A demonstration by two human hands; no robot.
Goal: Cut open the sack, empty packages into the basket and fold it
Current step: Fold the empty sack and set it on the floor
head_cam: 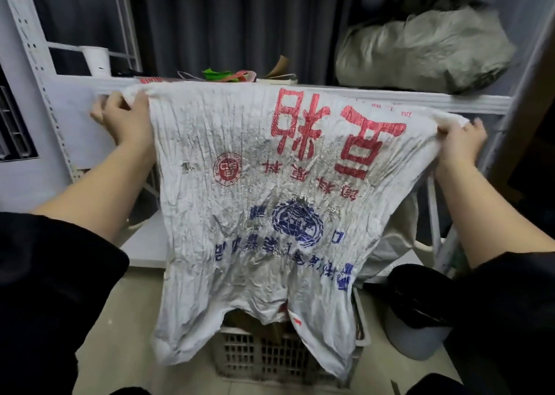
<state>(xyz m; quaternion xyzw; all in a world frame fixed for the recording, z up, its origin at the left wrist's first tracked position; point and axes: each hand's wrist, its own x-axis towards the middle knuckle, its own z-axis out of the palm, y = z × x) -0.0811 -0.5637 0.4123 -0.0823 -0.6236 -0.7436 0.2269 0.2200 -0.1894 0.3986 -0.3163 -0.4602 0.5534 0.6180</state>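
Sack (255, 202), white woven plastic, crumpled and grimy, hangs spread upside-down, red and blue print inverted. Left hand (126, 121) at ten o'clock and right hand (459, 142) at two o'clock pinch its top corners with curled fingers; ragged mouth droops over the basket (261, 355) at six o'clock.

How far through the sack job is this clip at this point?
Emptying looks done: the sack hangs limp and flat above the basket, where some contents show. In hand: the left hand and right hand each grip an upper corner, holding it spread out. Left: folding, as no fold shows yet.
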